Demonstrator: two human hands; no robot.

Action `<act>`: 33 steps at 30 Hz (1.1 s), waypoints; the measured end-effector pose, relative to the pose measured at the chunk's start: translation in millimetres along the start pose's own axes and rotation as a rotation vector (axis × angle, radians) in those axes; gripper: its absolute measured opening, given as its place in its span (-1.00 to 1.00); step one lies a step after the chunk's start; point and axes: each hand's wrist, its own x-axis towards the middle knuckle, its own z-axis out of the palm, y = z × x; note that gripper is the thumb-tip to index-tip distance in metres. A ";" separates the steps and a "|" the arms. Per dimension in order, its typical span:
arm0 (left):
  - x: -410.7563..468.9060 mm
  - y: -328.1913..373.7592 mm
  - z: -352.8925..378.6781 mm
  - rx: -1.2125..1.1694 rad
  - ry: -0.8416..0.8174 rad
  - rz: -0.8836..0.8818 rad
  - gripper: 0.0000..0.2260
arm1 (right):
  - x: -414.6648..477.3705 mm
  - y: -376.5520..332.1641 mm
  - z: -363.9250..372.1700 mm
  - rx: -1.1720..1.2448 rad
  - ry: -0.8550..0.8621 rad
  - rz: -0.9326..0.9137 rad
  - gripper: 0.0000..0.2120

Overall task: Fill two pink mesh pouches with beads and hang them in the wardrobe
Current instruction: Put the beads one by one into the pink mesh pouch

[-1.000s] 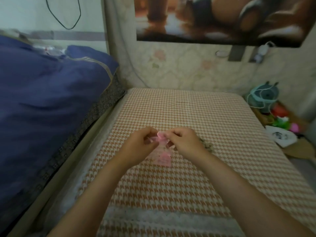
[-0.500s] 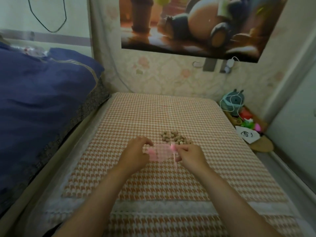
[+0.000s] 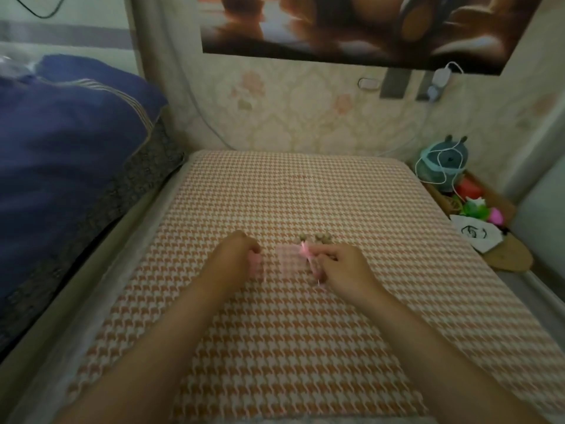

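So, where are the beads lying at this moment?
In the head view, the beads lie in a small pile on the checked mat, right of centre, just beyond the right hand and its pink pouch.

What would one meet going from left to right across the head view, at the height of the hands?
Blue quilt → left hand gripping one pink pouch → other pink pouch → right hand → white sheet with a drawing.
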 end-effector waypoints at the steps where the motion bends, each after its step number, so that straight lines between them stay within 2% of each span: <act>1: 2.0 -4.3 -0.9 0.010 0.010 -0.031 -0.71 | 1.6 -1.0 1.6 0.004 -0.006 -0.014 -0.76; 4: -6.3 -2.2 -3.6 0.110 -0.028 -0.059 -0.69 | 0.3 -0.8 6.0 -0.067 -0.020 -0.060 -0.74; 7: -17.5 19.5 -9.9 0.080 0.226 0.025 -0.67 | -8.3 -2.1 7.3 -0.149 -0.050 -0.107 -0.69; 9: -25.2 44.6 -21.4 -0.132 0.305 0.035 -0.81 | -15.2 -4.9 5.8 -0.201 -0.046 -0.136 -0.66; 11: -32.1 66.1 -26.9 -0.396 0.213 -0.055 -0.90 | -24.0 -11.0 3.2 -0.249 -0.044 -0.170 -0.66; 13: -39.1 78.1 -23.7 -0.550 0.143 -0.106 -0.81 | -34.3 -18.0 1.5 -0.283 -0.037 -0.203 -0.66; 15: -46.4 82.6 -19.2 -0.651 0.142 -0.127 -0.74 | -42.4 -23.0 0.2 -0.277 -0.034 -0.229 -0.68; 20: -59.2 83.6 -15.6 -1.025 0.127 -0.241 -0.86 | -49.3 -33.8 -4.8 -0.137 -0.038 -0.131 -0.70; 24: -63.4 76.9 -18.5 -1.068 0.082 -0.265 -0.89 | -47.0 -33.5 -3.4 -0.056 -0.053 -0.057 -0.77; 30: -66.5 78.5 -12.4 -0.985 0.087 -0.250 -0.89 | -32.1 -27.8 6.6 -0.059 0.076 0.057 -0.88; 33: -63.2 80.6 -10.5 -0.863 0.145 -0.224 -0.90 | -25.4 -25.7 9.2 -0.163 0.078 0.067 -0.79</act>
